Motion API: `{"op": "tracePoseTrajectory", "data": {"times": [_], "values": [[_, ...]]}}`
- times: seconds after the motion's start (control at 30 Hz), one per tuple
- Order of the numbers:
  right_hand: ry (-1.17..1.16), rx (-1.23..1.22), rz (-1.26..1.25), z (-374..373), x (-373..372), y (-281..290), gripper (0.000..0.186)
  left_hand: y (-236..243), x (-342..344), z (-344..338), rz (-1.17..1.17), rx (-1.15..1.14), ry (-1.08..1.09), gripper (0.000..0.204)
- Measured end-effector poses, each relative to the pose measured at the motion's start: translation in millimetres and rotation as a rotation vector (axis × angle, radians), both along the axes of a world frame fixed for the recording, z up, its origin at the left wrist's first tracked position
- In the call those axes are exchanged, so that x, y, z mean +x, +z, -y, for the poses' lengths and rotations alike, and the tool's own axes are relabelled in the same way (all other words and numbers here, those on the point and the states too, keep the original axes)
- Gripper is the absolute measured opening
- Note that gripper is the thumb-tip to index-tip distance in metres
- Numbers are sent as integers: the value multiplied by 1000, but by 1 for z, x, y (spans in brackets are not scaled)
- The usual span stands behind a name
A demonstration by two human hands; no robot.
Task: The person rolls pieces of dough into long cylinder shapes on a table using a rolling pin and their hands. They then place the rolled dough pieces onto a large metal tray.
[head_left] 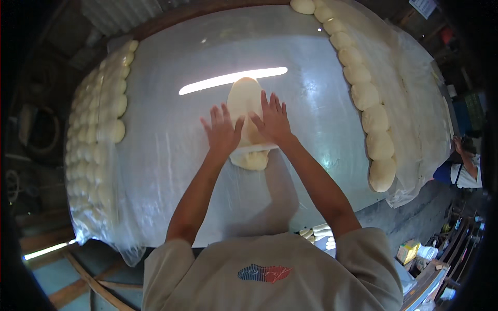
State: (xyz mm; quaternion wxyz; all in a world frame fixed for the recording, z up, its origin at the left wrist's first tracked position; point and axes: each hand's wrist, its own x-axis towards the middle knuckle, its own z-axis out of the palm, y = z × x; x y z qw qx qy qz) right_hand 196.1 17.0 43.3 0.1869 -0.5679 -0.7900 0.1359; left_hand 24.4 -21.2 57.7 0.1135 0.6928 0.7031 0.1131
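A flattened oval of pale dough lies on the smooth grey tabletop in front of me. My left hand is open at the dough's left edge, its fingers spread and pointing away from me. On the right side, my right hand is also open, palm down, with its thumb over the dough. Both thumbs point inward toward each other. Nearer my body, a folded lump of dough sits below a thin pale strip. I cannot tell what the strip is.
Rows of dough balls under clear plastic line the table's left side. Along the right runs a column of dough pieces beside a plastic sheet. Another person is at the far right, near cluttered shelving.
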Motion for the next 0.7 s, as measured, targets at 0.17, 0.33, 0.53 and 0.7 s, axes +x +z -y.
{"op": "tracePoseTrajectory", "data": {"times": [0.17, 0.33, 0.53, 0.7], "values": [[119, -101, 232, 75, 0, -25, 93, -40, -3, 64, -118, -94, 60, 86], [151, -243, 77, 113, 26, -8, 89, -20, 11, 115, -54, -263, 9, 86], [133, -4, 122, 63, 13, -12, 85, -17, -2, 63, -83, -55, 56, 86], [254, -29, 243, 148, 21, -16, 88, -40, -1, 157, -162, -2, 57, 74]]}}
